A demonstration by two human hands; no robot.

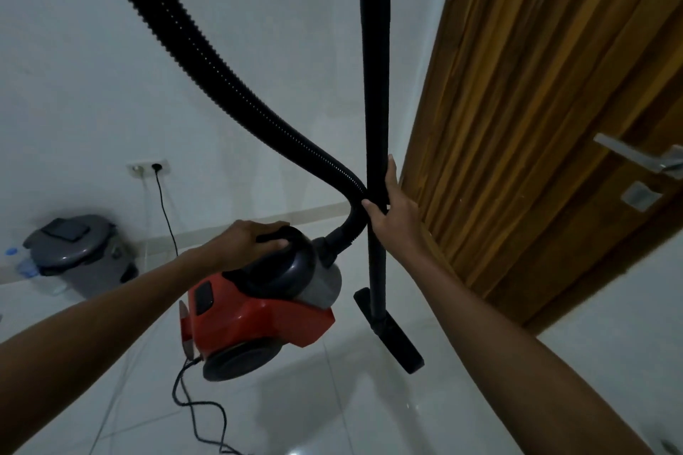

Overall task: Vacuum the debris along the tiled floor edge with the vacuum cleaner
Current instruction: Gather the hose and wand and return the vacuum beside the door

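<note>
Nearest the person, on the pale tiled floor (425, 428), a black power cord (201, 414) snaked away from the back of the red canister vacuum cleaner (258, 314). That body appeared to be tilted or lifted, its round wheel (240, 360) angled toward the onlooker, though whether it quite cleared the tiles could not be told. The left hand (247, 242) was curled over the dark carrying handle on its top, gripping it. Just to the right, the right hand (393, 210) was wrapped round the black wand (375, 85), fingers closed on it, thumb pointing up along the tube. The wand stood almost upright, its long axis running from above the frame down to the flat floor nozzle (391, 334), which sat at or just above the tiles beside the canister, nearer the right arm than the left. The ribbed hose (207, 59) swept from the canister's front, brushed past the wand by the right hand, and climbed away to the upper left.

Beyond all this lay the floor edge: the pale skirting (258, 223) at the foot of the white wall, well apart from the nozzle and ahead of both hands. No debris could be made out there. By my reckoning the wand would have to be tipped forward toward that line. A grey pedal bin (74, 251) stood at far left, a wall socket (148, 167) above it, and a wooden door (536, 103) to the right.
</note>
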